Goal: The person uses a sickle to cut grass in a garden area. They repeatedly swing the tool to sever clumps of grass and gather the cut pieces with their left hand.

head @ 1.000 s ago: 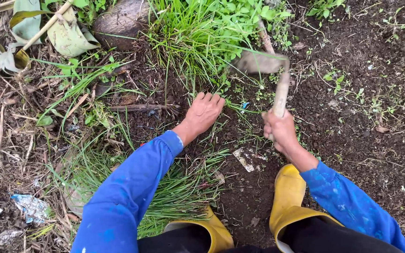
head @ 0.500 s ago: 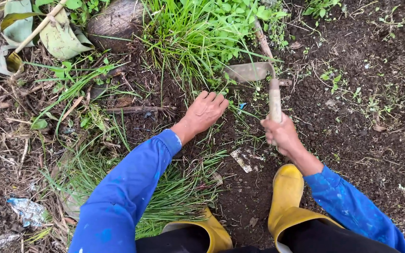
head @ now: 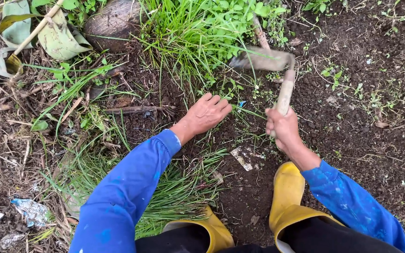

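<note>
Soft, even daylight over ground seen from above, mostly sharp.

No hard shadows or glare are seen; the light appears diffuse, as under cloud. Colours are rendered vividly. Motion blur is confined to the metal head of the hand hoe, which is smeared, while soil and grass are kept in focus.

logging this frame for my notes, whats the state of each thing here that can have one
left hand: open, palm down on the soil by the grass
right hand: shut on the wooden handle
hand hoe: raised, blade blurred, over the grass clump
cut grass: lying flat in a pile
yellow boots: worn, planted on dark soil
dry leaf: lying wilted
</note>
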